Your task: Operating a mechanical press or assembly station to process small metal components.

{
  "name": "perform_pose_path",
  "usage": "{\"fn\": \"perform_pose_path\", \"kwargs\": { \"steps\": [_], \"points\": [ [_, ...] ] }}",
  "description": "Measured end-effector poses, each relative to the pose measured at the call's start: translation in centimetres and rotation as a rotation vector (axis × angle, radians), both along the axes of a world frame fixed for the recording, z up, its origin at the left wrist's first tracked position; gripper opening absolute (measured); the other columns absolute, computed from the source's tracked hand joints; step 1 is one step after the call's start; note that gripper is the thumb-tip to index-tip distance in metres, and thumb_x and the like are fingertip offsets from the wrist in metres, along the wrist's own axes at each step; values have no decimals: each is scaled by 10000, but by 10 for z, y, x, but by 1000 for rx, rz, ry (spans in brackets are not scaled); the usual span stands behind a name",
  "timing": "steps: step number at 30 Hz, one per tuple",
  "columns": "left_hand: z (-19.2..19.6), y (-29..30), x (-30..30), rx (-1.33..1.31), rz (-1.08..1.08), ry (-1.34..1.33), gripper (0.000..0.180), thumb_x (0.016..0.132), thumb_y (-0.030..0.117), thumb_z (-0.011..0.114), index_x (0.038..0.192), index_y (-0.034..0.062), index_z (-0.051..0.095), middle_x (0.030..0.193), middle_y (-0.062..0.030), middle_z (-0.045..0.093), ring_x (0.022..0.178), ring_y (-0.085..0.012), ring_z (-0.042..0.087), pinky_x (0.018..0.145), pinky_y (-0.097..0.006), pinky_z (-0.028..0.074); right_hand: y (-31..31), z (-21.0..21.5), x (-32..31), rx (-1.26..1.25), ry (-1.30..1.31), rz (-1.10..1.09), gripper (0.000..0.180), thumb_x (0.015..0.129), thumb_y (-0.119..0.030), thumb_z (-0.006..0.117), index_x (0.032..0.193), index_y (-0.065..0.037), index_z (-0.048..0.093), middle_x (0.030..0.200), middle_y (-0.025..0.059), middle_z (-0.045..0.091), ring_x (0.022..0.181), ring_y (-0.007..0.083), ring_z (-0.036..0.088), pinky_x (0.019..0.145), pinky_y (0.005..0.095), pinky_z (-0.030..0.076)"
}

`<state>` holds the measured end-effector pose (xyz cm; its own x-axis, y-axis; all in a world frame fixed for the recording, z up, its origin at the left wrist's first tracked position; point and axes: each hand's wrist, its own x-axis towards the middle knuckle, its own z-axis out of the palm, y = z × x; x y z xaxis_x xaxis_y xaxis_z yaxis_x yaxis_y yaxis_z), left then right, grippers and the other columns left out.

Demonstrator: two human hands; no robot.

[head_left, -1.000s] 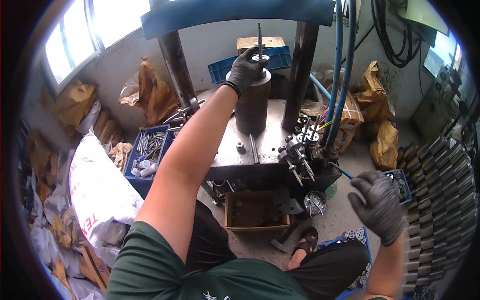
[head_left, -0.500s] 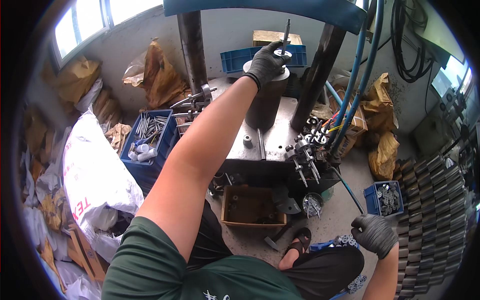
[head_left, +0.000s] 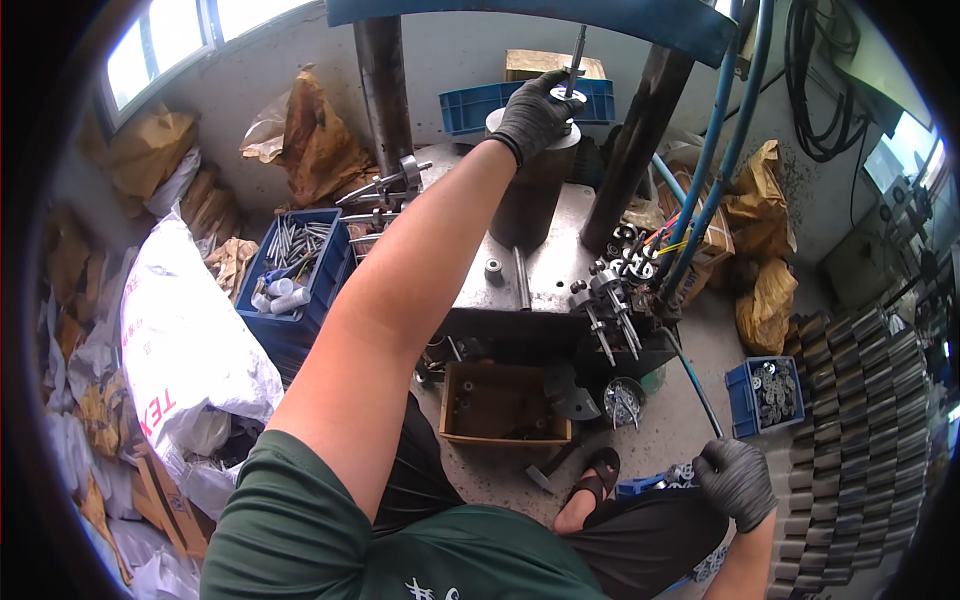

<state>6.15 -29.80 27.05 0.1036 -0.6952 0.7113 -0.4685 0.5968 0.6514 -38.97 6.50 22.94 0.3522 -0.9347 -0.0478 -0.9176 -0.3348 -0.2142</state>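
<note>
My gloved left hand [head_left: 535,112] reaches up to the top of a thick steel cylinder [head_left: 528,195] under the press. Its fingers close round the lower part of an upright metal shaft [head_left: 578,50], beside a bright ring [head_left: 568,94]; the palm side is hidden. Low on the right, my gloved right hand [head_left: 738,482] is curled at the end of a long thin lever [head_left: 692,378] that slopes down from the press table [head_left: 470,285]. The fingers hide the lever's tip. A small steel bushing [head_left: 493,268] stands on the table near a flat bar [head_left: 521,278].
Shafts with collars [head_left: 610,300] crowd the table's right corner. Blue crossbeam [head_left: 540,22], dark posts [head_left: 382,95] and blue hoses [head_left: 712,170] frame the work. A blue bin of rods [head_left: 315,310], a wooden box [head_left: 505,440], a hammer [head_left: 540,478] and stacked metal parts [head_left: 850,440] stand around.
My right hand and the lever's end have shifted slightly left. My left hand stays at the shaft, its fingers a little shifted. The whole view has tilted slightly.
</note>
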Motion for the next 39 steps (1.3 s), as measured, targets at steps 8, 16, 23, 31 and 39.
{"fn": "perform_pose_path", "kwargs": {
  "steps": [8, 16, 23, 31, 39],
  "points": [
    [7, 12, -9, 47, 25, -66, 552, 899, 191, 828, 1390, 101, 591, 754, -17, 702, 678, -89, 653, 653, -282, 574, -12, 15, -6, 66, 15, -6, 187, 836, -208, 721, 821, -21, 719, 836, 208, 700, 809, 396, 696, 737, 465, 562],
    [6, 6, 1, 69, 99, -106, 610, 881, 211, 841, 1403, 63, 562, 725, -9, 658, 655, -69, 616, 614, -270, 556, -20, 17, -14, 103, -25, 118, 191, 833, -128, 693, 964, -1, 749, 884, 198, 726, 815, 352, 725, 749, 406, 584],
    [2, 1, 3, 88, -140, 154, 589, 897, 135, 832, 1413, 49, 562, 800, -68, 681, 655, -130, 642, 598, -299, 573, -19, 23, -7, 123, -226, -64, 242, 843, -148, 679, 1016, 6, 748, 952, 215, 743, 879, 368, 736, 805, 429, 591],
    [17, 27, -11, 211, -47, 127, 517, 892, 169, 839, 1348, 48, 628, 860, -71, 718, 677, -119, 666, 614, -284, 591, -17, 21, -12, 175, -77, 20, 287, 850, -127, 689, 1096, 14, 733, 970, 207, 747, 895, 334, 742, 815, 395, 586],
    [25, 36, -6, 326, -67, 213, 401, 886, 260, 846, 1204, 52, 721, 868, -47, 721, 720, -106, 681, 687, -269, 590, -100, 58, 12, -733, -435, -7, 158, 974, -62, 648, 1093, 23, 707, 984, 180, 739, 917, 277, 739, 827, 374, 575]
  ]
}}
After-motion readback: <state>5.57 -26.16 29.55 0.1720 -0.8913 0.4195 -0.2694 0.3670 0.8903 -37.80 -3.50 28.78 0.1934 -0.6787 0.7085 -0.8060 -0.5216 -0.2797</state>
